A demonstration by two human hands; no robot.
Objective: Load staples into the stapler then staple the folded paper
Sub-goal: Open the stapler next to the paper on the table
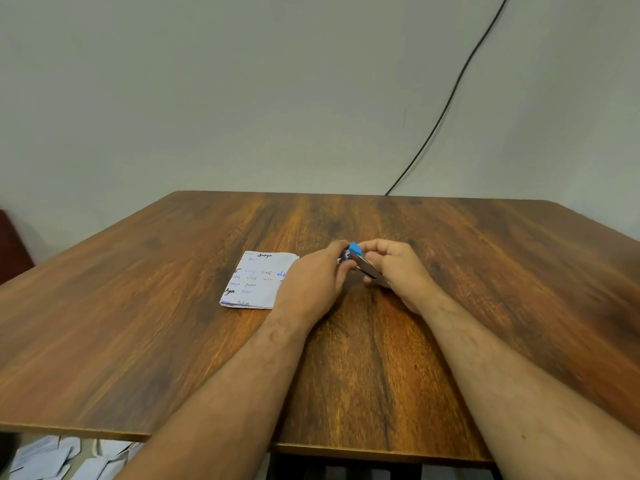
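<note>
- My left hand (317, 271) and right hand (393, 268) both close their grip on the stapler (360, 263), held just above the table (485, 271).
- Its long axis slants from the blue end down toward my right (staples too small to see).
- The folded paper (254, 280) lies flat to the left, beside my left hand, the nearer one.

Both hands (349, 271) grip stapler (360, 259) (blue-tipped) beside folded paper (256, 280).

L hand (313, 277) & R hand (393, 268) curled, fingertips meeting.
</note>
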